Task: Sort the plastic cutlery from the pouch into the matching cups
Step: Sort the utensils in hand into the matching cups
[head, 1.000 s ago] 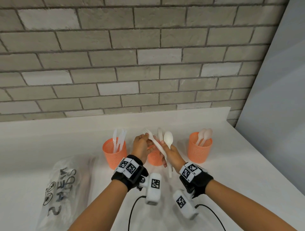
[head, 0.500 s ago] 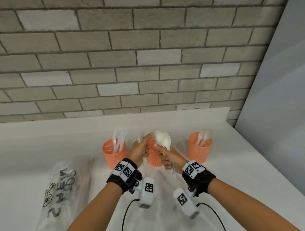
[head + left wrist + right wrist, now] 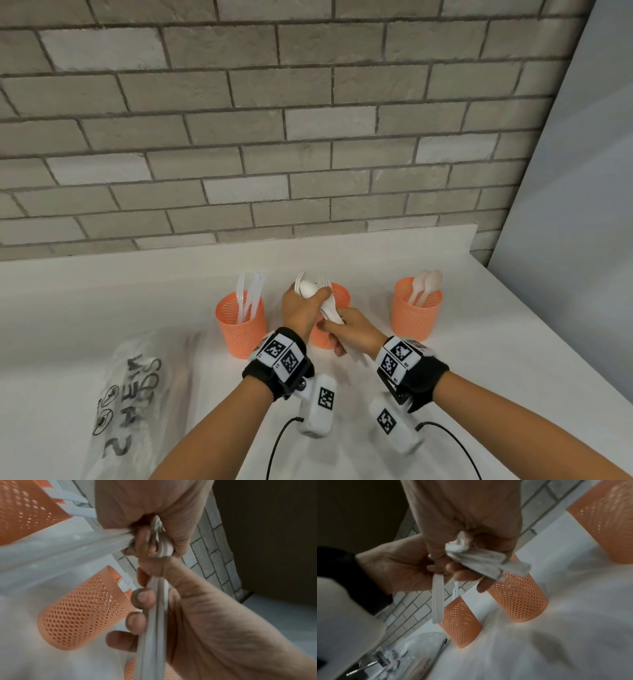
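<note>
Both hands hold one bundle of white plastic cutlery (image 3: pixel 329 308) in front of the middle orange mesh cup (image 3: pixel 342 298). My left hand (image 3: pixel 317 294) grips the spoon and fork heads at the top. My right hand (image 3: pixel 337 329) wraps the handles lower down. In the left wrist view the left fingers (image 3: pixel 145 543) pinch the heads and the right hand (image 3: pixel 188 615) closes round the handles (image 3: pixel 154 622). In the right wrist view, a single handle (image 3: pixel 437 601) hangs from the left hand (image 3: pixel 399 568). The left cup (image 3: pixel 241 325) holds knives, the right cup (image 3: pixel 416 311) spoons, the middle cup (image 3: pixel 82 615) a fork (image 3: pixel 126 582).
A clear printed plastic pouch (image 3: pixel 137 394) lies flat on the white counter (image 3: pixel 496 359) at the front left. A brick wall (image 3: pixel 308 137) runs behind the cups, and a grey panel (image 3: pixel 582 205) closes off the right side. Cables trail from the wrist cameras near the front edge.
My left hand, which held a fork angled away to the left, has come right onto the heads of the bundle. The bundle now sits lower, between both hands.
</note>
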A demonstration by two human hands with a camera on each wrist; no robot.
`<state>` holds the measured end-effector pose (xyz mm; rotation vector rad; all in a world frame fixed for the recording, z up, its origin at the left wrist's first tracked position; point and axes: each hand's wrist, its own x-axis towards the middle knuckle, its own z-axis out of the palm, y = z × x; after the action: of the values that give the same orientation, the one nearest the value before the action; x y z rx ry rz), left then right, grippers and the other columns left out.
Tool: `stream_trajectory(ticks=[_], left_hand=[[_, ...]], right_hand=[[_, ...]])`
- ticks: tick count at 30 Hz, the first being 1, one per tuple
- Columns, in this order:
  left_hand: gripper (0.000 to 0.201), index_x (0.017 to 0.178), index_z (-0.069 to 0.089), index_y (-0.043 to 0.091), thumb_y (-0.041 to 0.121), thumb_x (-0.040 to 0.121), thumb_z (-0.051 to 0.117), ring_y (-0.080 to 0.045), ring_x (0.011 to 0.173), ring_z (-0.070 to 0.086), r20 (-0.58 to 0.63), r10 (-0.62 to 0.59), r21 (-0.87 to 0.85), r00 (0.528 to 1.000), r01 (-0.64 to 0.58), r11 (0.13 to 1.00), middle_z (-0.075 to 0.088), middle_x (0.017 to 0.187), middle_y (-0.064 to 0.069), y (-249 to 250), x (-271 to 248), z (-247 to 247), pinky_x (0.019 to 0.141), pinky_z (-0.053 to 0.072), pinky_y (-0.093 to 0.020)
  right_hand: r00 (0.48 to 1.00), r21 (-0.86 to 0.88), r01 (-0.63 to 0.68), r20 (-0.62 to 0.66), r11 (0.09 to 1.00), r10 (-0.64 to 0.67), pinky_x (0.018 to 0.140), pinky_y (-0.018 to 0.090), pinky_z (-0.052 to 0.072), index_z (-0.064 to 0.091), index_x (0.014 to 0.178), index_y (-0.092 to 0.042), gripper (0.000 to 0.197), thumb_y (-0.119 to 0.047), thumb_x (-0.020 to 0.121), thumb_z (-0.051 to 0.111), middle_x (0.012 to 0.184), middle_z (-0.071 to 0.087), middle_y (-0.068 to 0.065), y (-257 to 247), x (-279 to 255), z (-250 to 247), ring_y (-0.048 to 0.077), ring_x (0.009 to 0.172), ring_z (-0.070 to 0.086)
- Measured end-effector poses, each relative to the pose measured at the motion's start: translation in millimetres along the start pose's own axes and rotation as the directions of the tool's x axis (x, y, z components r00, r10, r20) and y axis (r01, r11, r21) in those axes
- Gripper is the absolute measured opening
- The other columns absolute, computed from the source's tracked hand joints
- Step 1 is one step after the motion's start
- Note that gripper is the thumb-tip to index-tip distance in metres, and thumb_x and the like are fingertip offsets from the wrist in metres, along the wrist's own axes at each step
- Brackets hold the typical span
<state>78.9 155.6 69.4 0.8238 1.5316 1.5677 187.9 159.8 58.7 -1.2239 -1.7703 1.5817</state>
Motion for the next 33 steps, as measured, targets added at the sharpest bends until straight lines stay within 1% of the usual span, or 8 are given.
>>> stream_trajectory(ticks=[3,7,12,16,18,23,28,33], left_hand=[[0.025,0.091,0.057,0.007,0.02,0.077,0.074,-0.02,0.067,0.058,0.039,0.023,0.007,0.999,-0.023,1.0,0.06,0.076,-0.007,3,-2,3,0.055,0.045,-0.023],[0.03,0.083,0.058,0.012,0.041,0.087,0.059,-0.01,0.05,0.04,0.06,-0.073,-0.006,0.996,0.074,0.997,0.047,0.064,0.0,6,-3,-2,0.045,0.032,-0.019],[0.019,0.094,0.065,0.01,0.028,0.088,0.059,-0.002,0.04,0.042,0.124,-0.072,0.049,0.99,0.066,0.997,0.05,0.06,0.005,2,-8,-7,0.042,0.031,-0.017],[0.014,0.079,0.061,0.013,0.025,0.086,0.064,0.002,0.032,0.038,0.153,-0.069,0.033,0.986,0.065,0.997,0.046,0.045,0.011,4,-12,-4,0.04,0.032,-0.015],[0.019,0.073,0.055,0.013,0.024,0.086,0.064,0.001,0.032,0.037,0.143,-0.064,0.021,0.988,0.062,0.998,0.043,0.047,0.007,3,-11,-4,0.038,0.031,-0.015],[0.017,0.084,0.058,0.008,0.022,0.092,0.054,-0.006,0.042,0.042,0.124,-0.082,0.03,0.989,0.078,0.996,0.046,0.058,-0.002,5,-13,-6,0.039,0.034,-0.014],[0.021,0.086,0.054,0.004,0.02,0.095,0.045,-0.002,0.028,0.039,0.147,-0.069,0.035,0.987,0.065,0.997,0.044,0.049,0.0,4,-18,-6,0.036,0.033,-0.015],[0.015,0.083,0.056,0.0,0.009,0.091,0.046,-0.009,0.028,0.043,0.2,-0.067,0.091,0.977,0.049,0.995,0.049,0.044,-0.003,-2,-27,-10,0.035,0.034,-0.016]], right_hand=[[0.996,-0.007,0.036,-0.081,0.999,-0.036,0.04,0.023,0.035,0.049,0.074,-0.021,0.019,-0.016,0.092,0.049,0.053,0.043,-0.003,4,1,1,0.008,0.041,0.04],[0.995,0.267,-0.022,-0.087,0.963,0.047,0.034,0.016,0.022,0.047,0.078,-0.016,0.021,-0.028,0.096,0.045,0.042,0.032,-0.009,1,1,-4,0.004,0.032,0.026],[0.998,0.261,-0.001,-0.063,0.965,0.018,0.033,0.016,0.026,0.051,0.084,-0.018,0.033,-0.049,0.093,0.043,0.051,0.035,-0.004,0,2,-10,0.004,0.035,0.029],[1.0,0.208,0.005,-0.019,0.978,-0.001,0.033,0.016,0.027,0.051,0.08,-0.019,0.034,-0.048,0.094,0.041,0.052,0.035,-0.003,-2,0,-4,0.003,0.034,0.029],[1.0,0.214,0.004,-0.004,0.977,-0.004,0.033,0.015,0.026,0.05,0.079,-0.018,0.035,-0.047,0.095,0.04,0.052,0.035,-0.002,-2,-1,0,0.003,0.033,0.029],[1.0,0.284,-0.001,-0.029,0.959,0.009,0.033,0.014,0.027,0.05,0.085,-0.017,0.038,-0.052,0.094,0.038,0.049,0.041,-0.003,-2,-3,4,0.004,0.031,0.031],[0.998,0.299,0.019,-0.068,0.954,0.001,0.036,0.015,0.028,0.052,0.074,-0.016,0.047,-0.05,0.097,0.031,0.045,0.051,-0.007,-3,-10,13,0.007,0.031,0.034],[0.99,0.181,0.045,-0.138,0.982,-0.02,0.039,0.022,0.04,0.051,0.087,-0.015,0.035,-0.04,0.1,0.03,0.064,0.052,0.004,5,-13,23,0.015,0.045,0.047]])
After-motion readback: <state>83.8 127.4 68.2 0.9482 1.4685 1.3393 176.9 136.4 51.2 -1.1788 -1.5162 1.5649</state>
